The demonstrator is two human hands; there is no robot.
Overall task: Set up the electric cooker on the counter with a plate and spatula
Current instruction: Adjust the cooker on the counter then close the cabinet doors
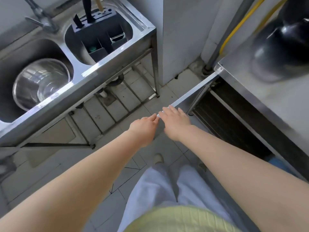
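Both hands low at open cabinet door: left hand flat, fingers together, at its edge; right hand spread on top. Cooker, plate, spatula not visible. Risk: pinched fingers if door swings; shin near corner.

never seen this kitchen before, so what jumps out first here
Both hands meet at centre on the top edge of an open steel cabinet door: the left hand and right hand lie flat on it, fingers extended. At left, a shiny metal bowl sits in the big sink basin, with a dark knife block in the smaller one. A black pot stands on the right counter.
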